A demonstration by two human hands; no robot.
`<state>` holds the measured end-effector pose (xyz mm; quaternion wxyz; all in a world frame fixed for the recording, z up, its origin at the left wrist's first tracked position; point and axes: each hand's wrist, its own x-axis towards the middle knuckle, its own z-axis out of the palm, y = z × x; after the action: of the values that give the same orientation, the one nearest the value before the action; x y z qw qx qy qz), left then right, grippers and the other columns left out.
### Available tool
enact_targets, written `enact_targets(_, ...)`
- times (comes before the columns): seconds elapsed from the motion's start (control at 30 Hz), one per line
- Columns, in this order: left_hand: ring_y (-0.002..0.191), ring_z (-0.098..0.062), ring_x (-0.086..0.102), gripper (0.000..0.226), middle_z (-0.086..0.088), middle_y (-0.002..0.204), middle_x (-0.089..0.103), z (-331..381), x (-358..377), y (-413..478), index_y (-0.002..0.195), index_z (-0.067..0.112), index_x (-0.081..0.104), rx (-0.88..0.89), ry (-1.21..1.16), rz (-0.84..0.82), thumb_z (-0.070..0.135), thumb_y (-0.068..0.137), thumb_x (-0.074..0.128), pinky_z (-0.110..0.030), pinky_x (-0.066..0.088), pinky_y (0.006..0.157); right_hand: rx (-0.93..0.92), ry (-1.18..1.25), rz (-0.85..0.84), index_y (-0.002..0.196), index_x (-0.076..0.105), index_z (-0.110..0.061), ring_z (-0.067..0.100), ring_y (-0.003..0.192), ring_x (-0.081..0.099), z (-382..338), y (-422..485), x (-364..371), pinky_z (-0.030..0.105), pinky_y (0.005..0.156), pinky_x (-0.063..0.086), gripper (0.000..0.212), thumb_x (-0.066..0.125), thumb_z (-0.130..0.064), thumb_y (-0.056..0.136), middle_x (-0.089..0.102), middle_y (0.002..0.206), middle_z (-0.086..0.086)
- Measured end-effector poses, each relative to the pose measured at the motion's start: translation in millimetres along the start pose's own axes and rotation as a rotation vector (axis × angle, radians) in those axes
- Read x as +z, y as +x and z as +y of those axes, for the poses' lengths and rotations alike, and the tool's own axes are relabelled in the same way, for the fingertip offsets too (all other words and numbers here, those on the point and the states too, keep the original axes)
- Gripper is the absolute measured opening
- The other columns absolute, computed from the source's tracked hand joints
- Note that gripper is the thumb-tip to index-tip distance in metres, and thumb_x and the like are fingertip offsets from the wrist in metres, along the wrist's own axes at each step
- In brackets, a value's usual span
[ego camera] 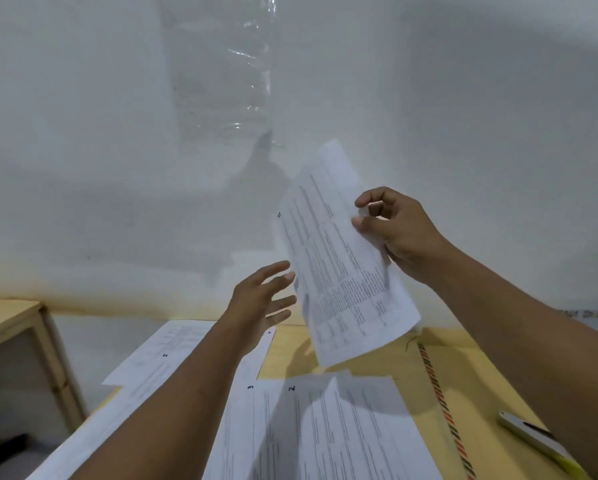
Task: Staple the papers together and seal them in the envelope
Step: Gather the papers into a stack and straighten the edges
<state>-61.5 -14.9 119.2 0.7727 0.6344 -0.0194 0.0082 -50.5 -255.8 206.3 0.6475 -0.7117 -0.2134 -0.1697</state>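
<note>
While one printed sheet [342, 258] is held up in the air by the right hand [399, 233], pinched at its edge between thumb and fingers, the left hand [261, 299] is spread open just beside it, holding nothing. The other numbered pages [311, 431] are lain flat on the wooden table [370, 362], with the envelope [463, 403] and the stapler [539, 441] to the right. Such paper is judged light and limp; it bends easily, so it is better supported at two edges.
</note>
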Motion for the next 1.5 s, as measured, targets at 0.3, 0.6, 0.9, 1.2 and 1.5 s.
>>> enact_targets(0.3,0.116,-0.031,0.066,0.031,-0.009,0.120,0.073,-22.5,-10.7,-51.2,0.117,0.012,0.071,-0.018,-0.141,-0.072,-0.005,0.094,0.060,-0.043,0.050,0.105,0.293,0.010,0.082,0.092,0.068,-0.013,0.024,0.083,0.062,30.6,-78.7,0.7,0.043,0.081,0.055,0.014,0.074,-0.003,0.086,0.062,0.093,0.013)
enact_targets(0.6,0.115,-0.036,0.068,0.031,-0.011,0.126,0.071,-71.0,-60.4,-72.7,0.107,0.020,0.080,-0.118,0.284,-0.078,-0.001,0.095,0.061,-0.051,0.050,0.106,0.471,-0.586,-0.161,0.100,0.060,-0.023,0.018,0.087,0.060,112.1,-150.7,-11.2,0.032,0.074,0.049,0.010,0.063,-0.016,0.093,0.066,0.108,0.008)
enact_targets(0.9,0.123,-0.029,0.063,0.033,-0.010,0.135,0.066,-92.3,-77.5,-68.4,0.109,0.017,0.080,-0.165,0.253,-0.150,-0.005,0.094,0.060,-0.043,0.045,0.113,0.436,-0.893,-0.261,0.126,0.042,-0.043,0.018,0.131,0.052,161.2,-196.4,-10.2,0.047,0.110,0.035,0.042,0.062,-0.049,0.091,0.058,0.139,-0.013)
enact_targets(1.2,0.108,-0.031,0.073,0.030,-0.011,0.120,0.075,-94.8,-66.6,-55.7,0.106,0.010,0.080,-0.221,0.111,-0.118,-0.007,0.095,0.058,-0.033,0.060,0.084,0.250,-0.569,0.045,0.115,0.055,-0.032,0.020,0.097,0.062,143.4,-174.1,3.1,0.034,0.076,0.047,0.036,0.065,-0.008,0.091,0.065,0.099,-0.006)
enact_targets(1.5,0.102,-0.036,0.072,0.015,-0.013,0.110,0.077,-71.5,-45.3,-39.9,0.099,0.011,0.080,-0.122,0.086,0.081,0.002,0.090,0.070,-0.050,0.057,0.095,0.266,-0.032,0.100,0.120,0.057,-0.029,0.018,0.099,0.068,76.5,-103.4,9.9,0.037,0.077,0.057,0.041,0.074,-0.010,0.088,0.069,0.112,-0.001)
